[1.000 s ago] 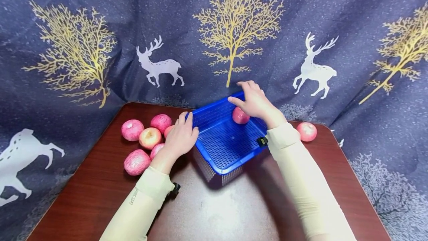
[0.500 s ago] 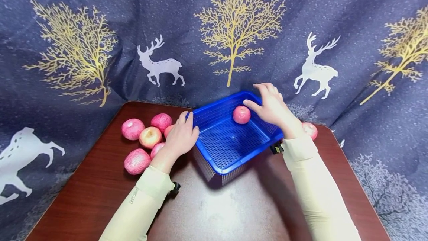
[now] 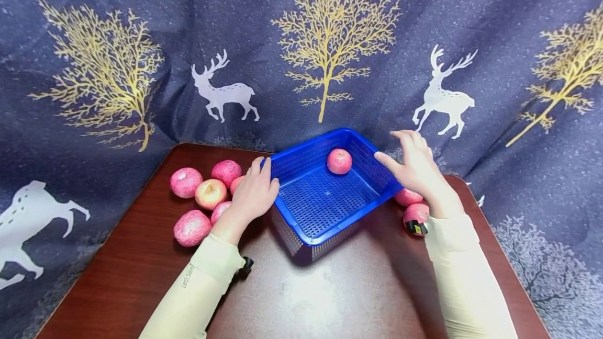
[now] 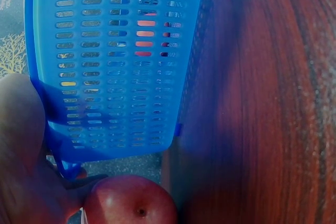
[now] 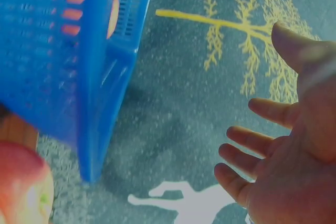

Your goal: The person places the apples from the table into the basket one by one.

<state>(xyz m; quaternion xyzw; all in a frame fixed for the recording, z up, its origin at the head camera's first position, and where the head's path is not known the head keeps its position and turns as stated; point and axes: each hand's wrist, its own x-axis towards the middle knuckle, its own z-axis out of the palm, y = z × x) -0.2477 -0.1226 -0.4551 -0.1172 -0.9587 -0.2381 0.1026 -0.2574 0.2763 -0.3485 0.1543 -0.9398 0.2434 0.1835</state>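
A blue plastic basket (image 3: 308, 205) with perforated walls stands at the back middle of the table, a single red apple (image 3: 339, 161) inside it. My left hand (image 3: 256, 190) grips its left rim; in the left wrist view the hand (image 4: 23, 150) is at the rim, with an apple (image 4: 131, 200) just below. My right hand (image 3: 416, 166) is raised beside the basket's right corner, holding nothing. Its fingers spread apart from the basket in the right wrist view. Below that hand lie two red apples, one (image 3: 408, 197) partly hidden by basket and hand, another (image 3: 416, 212) behind the wrist camera.
Several apples (image 3: 211, 194) cluster on the table's left side, some partly covered by the left hand. The dark red wooden table (image 3: 122, 271) ends at a patterned blue cloth (image 3: 278, 93) hanging close behind the basket.
My right hand has moved right from above the apple in the basket to outside the right rim. The apple stays in the basket. My left hand has kept its place.
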